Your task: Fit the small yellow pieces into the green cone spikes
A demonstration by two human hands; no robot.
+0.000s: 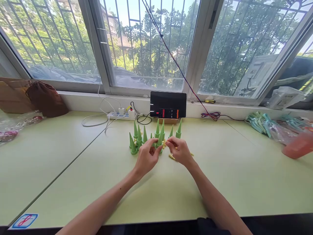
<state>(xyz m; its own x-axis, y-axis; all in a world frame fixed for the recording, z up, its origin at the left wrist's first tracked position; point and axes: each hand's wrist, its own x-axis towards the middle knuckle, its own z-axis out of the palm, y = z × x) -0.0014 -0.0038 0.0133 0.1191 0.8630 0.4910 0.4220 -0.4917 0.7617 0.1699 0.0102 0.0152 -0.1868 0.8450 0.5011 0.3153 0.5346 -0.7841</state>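
My left hand (148, 153) is closed, thumb and fingers pinching a green cone (160, 139) with a pointed tip and a wider base. Just right of it, my right hand (179, 150) is closed in a pinch; whatever sits between its fingertips is too small to make out. Several more green cones (139, 137) stand upright on the table behind and left of my hands. Small yellow pieces (172, 157) lie beside and partly under my right hand. Others show between the two hands.
Behind the cones a black tablet (181, 101) leans upright, a phone (168, 113) before it. A white power strip (122, 115) with cables lies at back left. A brown bag (46, 99) stands far left; a red container (298, 145) and plastic-wrapped items (259, 123) are at right.
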